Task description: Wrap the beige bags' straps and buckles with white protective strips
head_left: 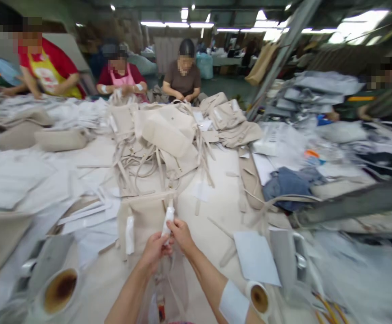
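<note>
A beige bag (148, 213) lies on the table in front of me, with two slim parts wrapped in white, probably straps or handles. My left hand (155, 249) and my right hand (180, 233) are both closed on the right white-wrapped strap (168, 217), the right hand slightly higher. Parts of that strap are hidden by my fingers. To the left, the other white-wrapped strap (129, 235) rests on the bag, untouched. A small metal buckle with a red part (161, 308) shows below my hands, near my body.
A heap of beige bags (169, 130) with tangled straps lies ahead. White sheets (94, 216) are at left, a pale blue sheet (257, 257) at right. Round brown-centred things (61, 291) flank my arms. Several people work across the table; a grey beam (354, 202) juts in.
</note>
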{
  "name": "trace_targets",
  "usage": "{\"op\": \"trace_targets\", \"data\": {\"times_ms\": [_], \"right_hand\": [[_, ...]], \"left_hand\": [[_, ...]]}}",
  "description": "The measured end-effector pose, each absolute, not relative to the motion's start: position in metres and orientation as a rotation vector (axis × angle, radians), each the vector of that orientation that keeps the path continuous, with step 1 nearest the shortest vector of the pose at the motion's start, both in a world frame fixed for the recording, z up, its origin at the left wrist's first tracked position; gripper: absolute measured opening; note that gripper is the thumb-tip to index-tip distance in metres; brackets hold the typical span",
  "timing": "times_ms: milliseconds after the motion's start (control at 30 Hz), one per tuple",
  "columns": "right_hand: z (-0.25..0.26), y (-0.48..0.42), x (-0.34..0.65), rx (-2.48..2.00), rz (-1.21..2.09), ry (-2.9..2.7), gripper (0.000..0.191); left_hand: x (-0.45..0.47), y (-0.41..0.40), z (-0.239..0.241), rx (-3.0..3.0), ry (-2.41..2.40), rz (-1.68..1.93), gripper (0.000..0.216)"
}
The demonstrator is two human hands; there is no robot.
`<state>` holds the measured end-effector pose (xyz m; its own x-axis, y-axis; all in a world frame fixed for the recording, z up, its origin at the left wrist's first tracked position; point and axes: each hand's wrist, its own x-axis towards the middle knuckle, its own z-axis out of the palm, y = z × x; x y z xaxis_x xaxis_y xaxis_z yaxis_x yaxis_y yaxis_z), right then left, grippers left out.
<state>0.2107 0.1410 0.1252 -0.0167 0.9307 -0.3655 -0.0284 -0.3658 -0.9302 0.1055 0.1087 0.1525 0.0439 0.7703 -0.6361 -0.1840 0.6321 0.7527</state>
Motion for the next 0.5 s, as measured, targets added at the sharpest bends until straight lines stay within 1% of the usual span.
{"op": "trace_targets", "data": {"times_ms": [100, 167, 200, 233, 300, 433, 500], "right_hand": [[0.13, 0.142, 0.221, -1.516, 1.407, -1.063, 0.038], [0.138, 0.131, 0.245, -1.564, 1.331, -1.096, 0.025], [0.143, 0.121, 0.265, -1.597, 1.272, -1.102, 0.022], [0.149, 0.108, 0.289, -1.641, 1.198, -1.097, 0.024], [0.161, 0.074, 0.351, -1.764, 1.007, -1.065, 0.033], [0.177, -0.005, 0.486, -2.143, 0.568, -0.845, 0.051], [0.176, -0.036, 0.535, -2.296, 0.445, -0.784, 0.05]], "left_hand": [[0.105, 0.115, 0.147, 0.663, 1.403, 0.78, 0.047], [0.103, 0.118, 0.145, 0.731, 1.445, 0.777, 0.045], [0.102, 0.119, 0.145, 0.758, 1.466, 0.776, 0.044], [0.1, 0.12, 0.146, 0.783, 1.485, 0.774, 0.043], [0.097, 0.121, 0.148, 0.825, 1.518, 0.769, 0.042], [0.097, 0.121, 0.15, 0.88, 1.548, 0.745, 0.042], [0.099, 0.121, 0.15, 0.895, 1.55, 0.727, 0.042]]}}
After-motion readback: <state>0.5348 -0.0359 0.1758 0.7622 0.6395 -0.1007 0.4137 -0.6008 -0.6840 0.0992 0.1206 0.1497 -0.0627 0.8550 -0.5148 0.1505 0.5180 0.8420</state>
